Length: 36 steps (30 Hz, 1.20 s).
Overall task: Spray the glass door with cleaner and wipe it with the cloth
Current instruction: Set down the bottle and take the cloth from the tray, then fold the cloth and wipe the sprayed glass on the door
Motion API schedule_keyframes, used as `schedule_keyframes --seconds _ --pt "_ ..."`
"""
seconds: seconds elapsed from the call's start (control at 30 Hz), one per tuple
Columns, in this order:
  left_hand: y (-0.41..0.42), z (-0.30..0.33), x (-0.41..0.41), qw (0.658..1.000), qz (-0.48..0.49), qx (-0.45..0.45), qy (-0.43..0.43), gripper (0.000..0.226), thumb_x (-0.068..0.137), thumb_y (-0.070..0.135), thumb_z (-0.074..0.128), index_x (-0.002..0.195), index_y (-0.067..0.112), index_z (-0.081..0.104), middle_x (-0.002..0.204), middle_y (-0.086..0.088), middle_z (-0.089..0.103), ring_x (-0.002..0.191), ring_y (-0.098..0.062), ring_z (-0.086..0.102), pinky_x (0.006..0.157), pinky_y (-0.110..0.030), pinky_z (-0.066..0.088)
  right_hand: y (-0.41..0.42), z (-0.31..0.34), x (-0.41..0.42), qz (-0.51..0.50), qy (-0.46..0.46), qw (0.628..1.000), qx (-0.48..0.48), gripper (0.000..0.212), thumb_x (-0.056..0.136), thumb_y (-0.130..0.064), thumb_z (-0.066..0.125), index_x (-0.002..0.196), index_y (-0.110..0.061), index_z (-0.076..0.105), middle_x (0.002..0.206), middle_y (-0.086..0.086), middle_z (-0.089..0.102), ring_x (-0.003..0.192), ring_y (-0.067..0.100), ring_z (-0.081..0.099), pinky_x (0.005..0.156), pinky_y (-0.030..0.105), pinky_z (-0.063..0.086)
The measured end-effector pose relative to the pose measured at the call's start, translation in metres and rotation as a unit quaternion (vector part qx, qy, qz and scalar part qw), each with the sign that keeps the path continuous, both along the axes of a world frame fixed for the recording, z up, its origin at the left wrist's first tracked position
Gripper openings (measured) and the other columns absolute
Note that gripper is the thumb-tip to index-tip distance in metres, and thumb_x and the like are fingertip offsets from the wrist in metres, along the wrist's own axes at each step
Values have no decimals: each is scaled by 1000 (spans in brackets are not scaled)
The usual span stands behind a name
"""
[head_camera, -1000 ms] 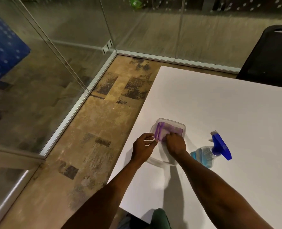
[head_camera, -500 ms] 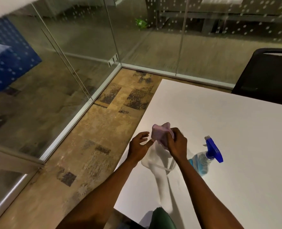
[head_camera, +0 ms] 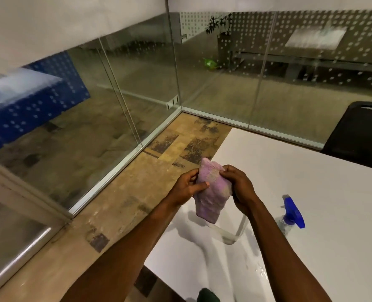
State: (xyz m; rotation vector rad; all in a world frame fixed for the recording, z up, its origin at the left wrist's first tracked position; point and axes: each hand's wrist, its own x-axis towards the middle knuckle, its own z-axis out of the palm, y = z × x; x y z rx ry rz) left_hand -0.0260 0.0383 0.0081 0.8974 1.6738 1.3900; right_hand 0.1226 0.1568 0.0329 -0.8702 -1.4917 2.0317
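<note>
Now both hands, left (head_camera: 186, 188) and right (head_camera: 240, 189), closed around the purple cloth (head_camera: 211, 192) between them

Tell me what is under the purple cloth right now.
The purple cloth, held up by both hands, hangs over a clear container on the white table. Only the container's near rim shows; its inside is blurred and partly covered.

— Where's your cloth (head_camera: 211, 192)?

— Centre of the frame, lifted clear of the worktop: a crumpled, fuzzy lilac rag hanging lengthwise, pinched between your two hands.

— And your spray bottle (head_camera: 289, 219)?

— Lower right, standing on the worktop just right of your right forearm: clear body, blue trigger head, blurred.

— The glass door (head_camera: 106, 118)?

— Your glass panels fill the upper left; which one is the door, you can't tell.
</note>
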Motion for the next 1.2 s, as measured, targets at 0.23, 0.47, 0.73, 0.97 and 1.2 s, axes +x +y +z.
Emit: schedule_keyframes --seconds 0.23,0.47,0.73,0.97,1.2 --pt "-54 27 -31 997 8 -4 -74 55 80 22 74 125 -10 64 114 -15 69 109 -29 64 100 -44 51 -34 29 -24 18 39 998 -55 19 96 -7 57 80 -11 66 85 13 64 82 27 59 66 34 45" --pt "-138 38 -59 994 37 2 -105 26 93 -7 67 114 9 70 104 -7 75 95 -20 69 78 -25 59 -97 40 -65 12 -2 1000 -21 29 96 -10 61 76 -22 79 82 -2 78 74 14 70 61 27 53" --pt "-260 54 -92 950 143 112 -254 48 86 -3 69 134 3 61 114 -16 76 94 -26 77 86 -39 64 -214 11 -128 13 -47 994 -101 14 100 -32 60 101 -20 66 87 5 66 69 15 64 65 31 54" --pt "-384 49 -124 918 245 144 -275 39 91 -7 58 128 4 62 110 -15 76 92 -26 76 90 -41 61 -341 -4 -184 204 -1 962 -184 24 97 -28 63 107 -8 74 103 15 75 86 26 70 77 39 54" --pt "-506 40 -146 903 384 94 -170 42 92 -13 63 130 6 60 102 -4 79 80 -10 76 66 -26 63 -438 -9 -246 224 26 974 13 14 92 -4 73 104 -10 75 108 18 77 90 20 68 80 34 58"
